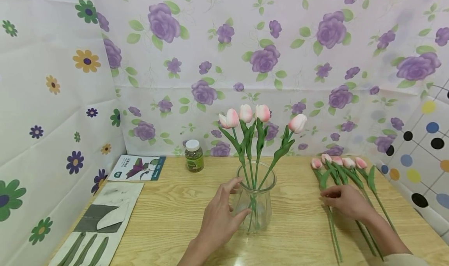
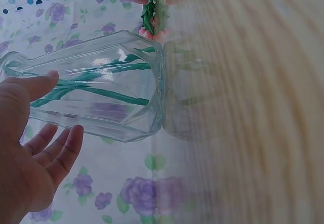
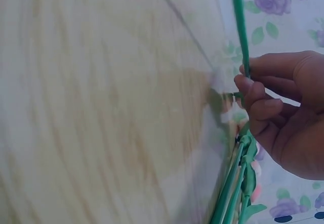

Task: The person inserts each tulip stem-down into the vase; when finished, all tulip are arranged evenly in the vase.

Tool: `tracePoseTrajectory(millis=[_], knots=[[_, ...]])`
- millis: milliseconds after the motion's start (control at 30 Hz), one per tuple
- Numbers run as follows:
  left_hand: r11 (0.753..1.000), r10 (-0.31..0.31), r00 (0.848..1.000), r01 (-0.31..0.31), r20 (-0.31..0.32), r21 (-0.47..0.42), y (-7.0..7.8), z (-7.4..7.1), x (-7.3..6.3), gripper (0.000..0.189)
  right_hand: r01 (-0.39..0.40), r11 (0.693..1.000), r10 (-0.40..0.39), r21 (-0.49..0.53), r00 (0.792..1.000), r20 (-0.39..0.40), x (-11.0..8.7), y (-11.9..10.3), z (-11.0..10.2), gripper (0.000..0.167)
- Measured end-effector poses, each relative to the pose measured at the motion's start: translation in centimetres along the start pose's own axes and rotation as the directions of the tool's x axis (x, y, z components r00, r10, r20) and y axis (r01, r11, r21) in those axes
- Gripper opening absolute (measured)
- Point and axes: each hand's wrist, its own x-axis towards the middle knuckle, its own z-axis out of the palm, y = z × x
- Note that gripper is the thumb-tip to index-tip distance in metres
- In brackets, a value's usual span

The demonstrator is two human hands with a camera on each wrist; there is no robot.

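A clear glass vase [image 1: 266, 213] stands upright on the wooden table, holding several pale pink artificial tulips [image 1: 262, 113] whose stems cross inside it. My left hand [image 1: 218, 215] is at the vase's left side, fingers spread and relaxed; in the left wrist view its thumb and fingertips overlap the glass [image 2: 121, 120]. At the right, my right hand [image 1: 349, 201] pinches the green stem of a tulip [image 1: 316, 163] between thumb and fingertips. In the right wrist view this stem [image 3: 239, 21] rises from the pinch. More tulips [image 1: 360, 163] lie beside and beneath that hand.
Behind the vase to the left stands a small jar [image 1: 194, 157] with a white lid. A printed leaflet [image 1: 135, 168] and a long picture sheet [image 1: 101, 215] lie along the left edge. Flower-patterned sheets [image 1: 224, 63] hang behind and beside the table.
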Motion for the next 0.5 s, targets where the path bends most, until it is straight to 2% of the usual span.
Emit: tracePoseTrajectory(millis=[133, 267, 500], knots=[[1.0, 0.005, 1.0, -0.005, -0.001, 0.001, 0.0, 0.0, 0.0, 0.088, -0.022, 0.993, 0.02, 0.116, 1.0, 0.014, -0.3, -0.4, 0.1, 0.039], [1.0, 0.001, 1.0, -0.001, 0.001, 0.0, 0.1, 0.0, 0.0, 0.089, -0.043, 0.972, 0.04, 0.23, 0.999, 0.018, -0.4, -0.7, 0.1, 0.044], [1.0, -0.009, 1.0, 0.009, 0.008, -0.005, 0.1, -0.1, 0.0, 0.09, -0.045, 0.952, 0.048, 0.303, 0.999, -0.002, -0.2, -1.1, 0.1, 0.051]])
